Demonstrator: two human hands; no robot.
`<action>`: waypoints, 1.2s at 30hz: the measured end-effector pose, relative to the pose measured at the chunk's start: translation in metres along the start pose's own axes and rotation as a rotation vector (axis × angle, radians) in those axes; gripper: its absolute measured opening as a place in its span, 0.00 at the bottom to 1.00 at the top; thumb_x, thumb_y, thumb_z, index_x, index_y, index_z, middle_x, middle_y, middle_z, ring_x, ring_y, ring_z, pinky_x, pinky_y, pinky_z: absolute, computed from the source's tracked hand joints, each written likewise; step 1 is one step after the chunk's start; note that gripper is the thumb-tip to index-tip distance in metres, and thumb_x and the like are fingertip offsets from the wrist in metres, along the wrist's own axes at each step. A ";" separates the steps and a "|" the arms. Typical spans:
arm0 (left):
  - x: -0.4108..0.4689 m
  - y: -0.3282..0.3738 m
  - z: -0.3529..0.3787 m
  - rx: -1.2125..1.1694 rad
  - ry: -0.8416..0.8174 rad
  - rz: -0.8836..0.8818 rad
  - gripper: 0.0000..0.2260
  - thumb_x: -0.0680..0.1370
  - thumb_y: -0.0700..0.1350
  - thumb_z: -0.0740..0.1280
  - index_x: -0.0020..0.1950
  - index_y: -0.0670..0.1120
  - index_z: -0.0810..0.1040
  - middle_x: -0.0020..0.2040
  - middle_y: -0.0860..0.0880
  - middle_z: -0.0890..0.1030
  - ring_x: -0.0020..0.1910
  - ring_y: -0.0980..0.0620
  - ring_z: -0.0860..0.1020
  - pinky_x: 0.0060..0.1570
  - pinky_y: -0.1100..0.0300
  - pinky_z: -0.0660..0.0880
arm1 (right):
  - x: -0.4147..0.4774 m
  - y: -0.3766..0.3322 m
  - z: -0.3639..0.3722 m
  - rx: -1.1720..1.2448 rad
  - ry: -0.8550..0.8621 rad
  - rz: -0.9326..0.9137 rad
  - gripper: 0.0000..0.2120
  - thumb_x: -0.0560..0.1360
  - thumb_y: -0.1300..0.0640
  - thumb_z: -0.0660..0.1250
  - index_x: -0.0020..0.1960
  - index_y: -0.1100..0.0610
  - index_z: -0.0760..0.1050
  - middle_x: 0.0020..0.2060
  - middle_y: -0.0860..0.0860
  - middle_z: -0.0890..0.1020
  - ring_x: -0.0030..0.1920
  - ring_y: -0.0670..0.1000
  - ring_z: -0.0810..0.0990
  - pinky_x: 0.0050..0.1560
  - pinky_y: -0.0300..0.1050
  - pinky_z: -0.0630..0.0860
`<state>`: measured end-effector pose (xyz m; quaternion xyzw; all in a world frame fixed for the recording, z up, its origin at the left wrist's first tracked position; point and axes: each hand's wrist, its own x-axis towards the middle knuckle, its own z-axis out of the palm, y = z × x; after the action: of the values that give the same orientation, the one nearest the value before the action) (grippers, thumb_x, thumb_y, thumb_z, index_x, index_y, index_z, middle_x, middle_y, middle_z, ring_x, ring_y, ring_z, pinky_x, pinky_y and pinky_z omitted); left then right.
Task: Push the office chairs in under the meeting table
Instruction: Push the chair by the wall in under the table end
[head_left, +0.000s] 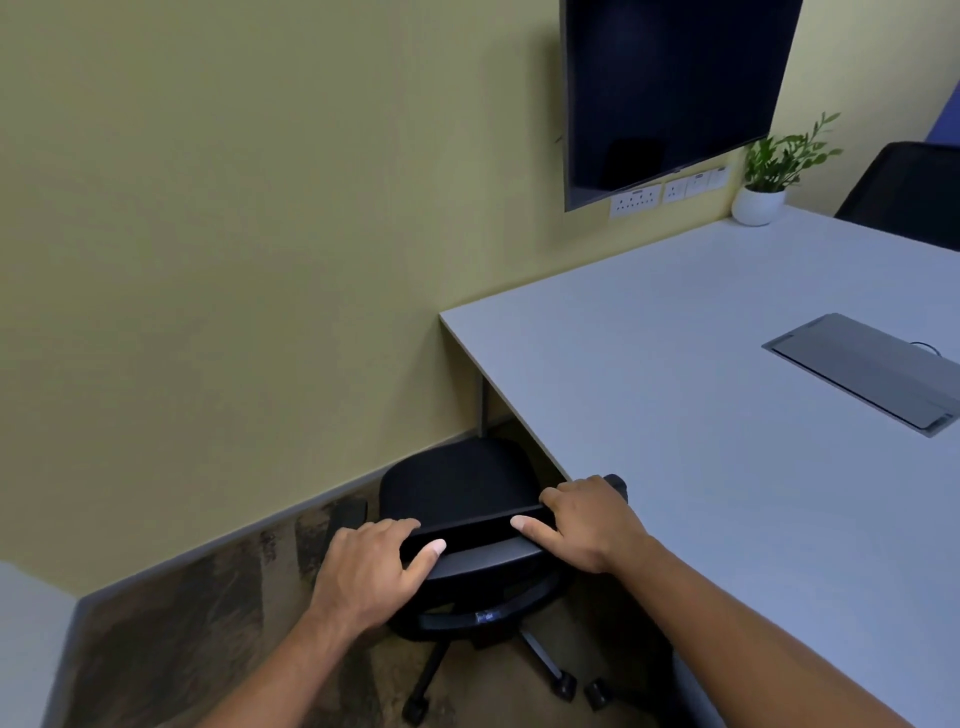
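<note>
1. Head view: your black office chair (457, 499) sits at the meeting table (701, 374) corner, its seat partly under the edge.
2. Your left hand (371, 564) and right hand (589, 522) both clasp the backrest's top.
3. A small blue label (487, 617) below the backrest is unreadable.
</note>
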<state>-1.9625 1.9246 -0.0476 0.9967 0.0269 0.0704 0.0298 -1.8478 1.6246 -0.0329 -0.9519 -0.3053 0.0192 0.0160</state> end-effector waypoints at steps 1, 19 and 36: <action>0.000 -0.007 0.002 -0.014 0.007 0.017 0.38 0.80 0.77 0.46 0.70 0.56 0.82 0.62 0.57 0.87 0.60 0.55 0.84 0.58 0.49 0.77 | -0.002 -0.006 0.003 0.013 0.009 0.018 0.42 0.79 0.20 0.38 0.45 0.51 0.75 0.39 0.48 0.80 0.41 0.51 0.77 0.58 0.55 0.77; 0.052 -0.113 -0.005 -0.106 -0.025 0.322 0.36 0.80 0.76 0.51 0.68 0.54 0.84 0.62 0.57 0.87 0.59 0.54 0.84 0.58 0.51 0.75 | 0.004 -0.106 0.015 0.050 0.072 0.310 0.41 0.79 0.20 0.35 0.45 0.47 0.75 0.38 0.45 0.78 0.42 0.48 0.76 0.58 0.51 0.74; 0.195 -0.152 0.010 -0.131 -0.074 0.595 0.37 0.80 0.77 0.46 0.68 0.56 0.83 0.60 0.59 0.87 0.55 0.55 0.84 0.53 0.54 0.75 | 0.074 -0.127 0.013 0.093 0.160 0.600 0.39 0.80 0.21 0.38 0.40 0.48 0.72 0.35 0.45 0.75 0.39 0.50 0.75 0.57 0.55 0.76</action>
<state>-1.7757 2.0869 -0.0405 0.9587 -0.2719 0.0414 0.0728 -1.8626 1.7713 -0.0429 -0.9963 -0.0073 -0.0380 0.0769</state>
